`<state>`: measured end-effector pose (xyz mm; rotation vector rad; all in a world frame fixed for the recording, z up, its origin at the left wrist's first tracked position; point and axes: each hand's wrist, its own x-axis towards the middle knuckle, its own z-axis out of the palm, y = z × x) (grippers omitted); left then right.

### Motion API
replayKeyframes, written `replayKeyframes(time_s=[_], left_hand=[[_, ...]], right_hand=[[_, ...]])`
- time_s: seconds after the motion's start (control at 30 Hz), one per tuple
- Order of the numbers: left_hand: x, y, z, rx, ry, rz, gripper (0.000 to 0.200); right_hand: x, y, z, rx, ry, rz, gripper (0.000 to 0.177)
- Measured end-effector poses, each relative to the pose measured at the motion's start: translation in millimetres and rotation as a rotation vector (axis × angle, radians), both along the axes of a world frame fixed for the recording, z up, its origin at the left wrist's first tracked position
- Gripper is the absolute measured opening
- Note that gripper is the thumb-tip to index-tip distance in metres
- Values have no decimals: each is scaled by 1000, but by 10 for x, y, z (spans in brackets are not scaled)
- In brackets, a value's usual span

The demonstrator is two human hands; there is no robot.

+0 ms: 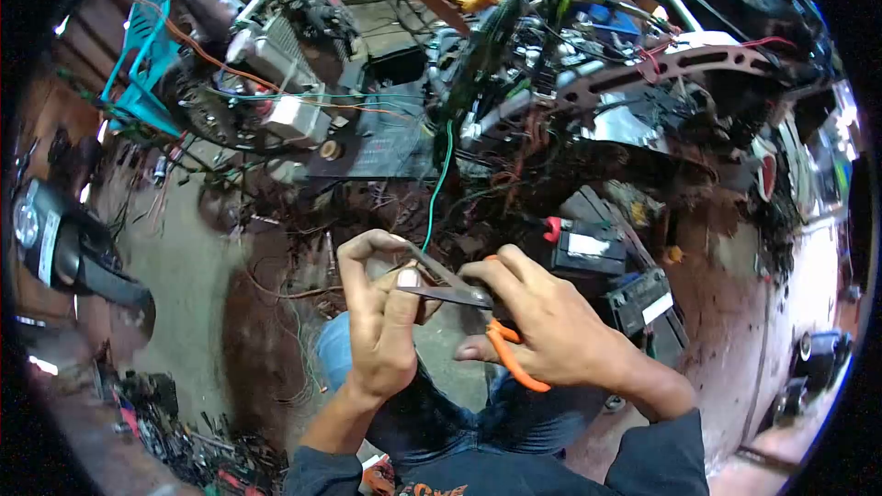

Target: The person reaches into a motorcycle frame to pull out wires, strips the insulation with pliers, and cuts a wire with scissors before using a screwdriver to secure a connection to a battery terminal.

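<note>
In the middle of the head view, my right hand (542,321) grips scissors (452,294) by their orange handles. The grey blades are spread apart and point left, toward my left hand. A thin green wire (435,202) hangs down from the wiring above and reaches the fingers of my left hand (378,312), which are curled and pinched at its end. The blades overlap the left thumb and fingertips in this view, and the wire's end is hidden there. Both hands are above my lap.
A motorcycle frame (661,69) with tangled wiring stands ahead. Black batteries (588,246) lie at the right. A teal plastic part (147,55) is at upper left, a dark motorcycle fairing (78,253) at far left. Tools and scraps (197,450) pile up at lower left.
</note>
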<state>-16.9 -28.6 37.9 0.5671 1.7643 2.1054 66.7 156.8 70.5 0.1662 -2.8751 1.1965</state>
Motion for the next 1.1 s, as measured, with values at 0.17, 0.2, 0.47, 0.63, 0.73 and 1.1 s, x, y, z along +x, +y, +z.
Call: replayKeyframes(time_s=[0.17,0.2,0.47,0.63,0.73,1.1], left_hand=[[-48,24,-20,130,-9,76,41],[-44,24,-25,155,-21,83,41],[-41,-48,-24,191,-117,-134,46],[-75,-65,60,144,-231,-188,55],[-93,-52,71,183,-274,-255,53],[-201,-121,3,171,-406,-454,52]], right_hand=[[-4,2,-9,0,-92,-6,71],[-13,6,0,0,-107,3,71],[-60,40,-63,-5,-3,44,64],[-38,51,-124,37,61,57,62],[-37,83,-133,30,17,79,60],[-85,136,-99,-369,-101,246,56]])
